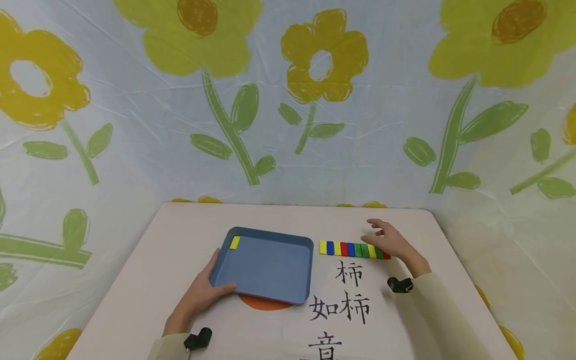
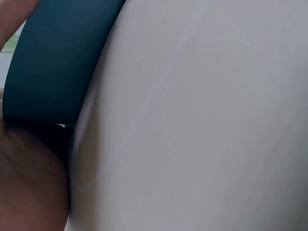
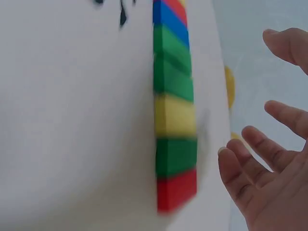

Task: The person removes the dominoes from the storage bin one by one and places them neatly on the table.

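Note:
My left hand [image 1: 200, 290] holds the blue-grey tray [image 1: 270, 301] at its near left corner, thumb along the front rim and fingers along the left side. In the left wrist view the palm [image 2: 31, 183] lies against the tray's dark outer wall [image 2: 57, 62]. A single yellow block [image 1: 235, 243] lies inside the tray, near its far left corner. Over the right end of a row of coloured blocks [image 1: 344, 249] hovers my right hand [image 1: 392, 241], holding nothing. Its fingers are spread and loosely bent in the right wrist view, beside the red end block [image 3: 177, 192].
The row of yellow, blue, red and green blocks lies right of the tray. Black brush characters [image 1: 339, 307] are printed on the pale table surface [image 1: 139, 280] below the row. An orange printed shape [image 1: 263, 303] shows under the tray's front edge. Flower-patterned cloth [image 1: 360, 165] surrounds the table.

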{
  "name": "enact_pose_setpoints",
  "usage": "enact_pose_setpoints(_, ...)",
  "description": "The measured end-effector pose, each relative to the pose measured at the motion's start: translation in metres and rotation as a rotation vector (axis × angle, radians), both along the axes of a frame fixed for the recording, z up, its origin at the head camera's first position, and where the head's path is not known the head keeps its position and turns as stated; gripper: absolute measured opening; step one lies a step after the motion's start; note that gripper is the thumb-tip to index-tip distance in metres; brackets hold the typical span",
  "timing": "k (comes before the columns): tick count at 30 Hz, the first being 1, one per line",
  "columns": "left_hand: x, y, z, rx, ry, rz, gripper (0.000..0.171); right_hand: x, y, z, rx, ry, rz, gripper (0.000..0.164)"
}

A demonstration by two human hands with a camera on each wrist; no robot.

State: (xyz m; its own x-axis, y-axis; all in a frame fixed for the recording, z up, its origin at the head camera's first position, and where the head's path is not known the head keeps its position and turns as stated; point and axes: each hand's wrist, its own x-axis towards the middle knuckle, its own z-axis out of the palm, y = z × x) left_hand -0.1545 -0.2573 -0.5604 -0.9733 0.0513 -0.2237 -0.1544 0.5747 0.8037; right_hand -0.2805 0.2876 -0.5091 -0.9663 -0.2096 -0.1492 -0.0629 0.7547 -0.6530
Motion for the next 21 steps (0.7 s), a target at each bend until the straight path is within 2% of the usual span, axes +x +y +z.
enact_pose_setpoints(6,0.0,0.0,0.0,0.002,-0.003,0.0,0.119,-0.003,-0.052,0.005,-0.084,0.036,0.073,0.085)
enact_pose_setpoints(14,0.0,0.0,-0.004,0.005,0.008,0.006,0.119,-0.004,-0.126,0.018,-0.231,0.054,0.221,0.083)
enact_pose_setpoints(21,0.002,-0.001,-0.004,-0.012,0.041,0.001,0.12,-0.001,-0.187,0.017,-0.298,0.073,0.326,0.081)
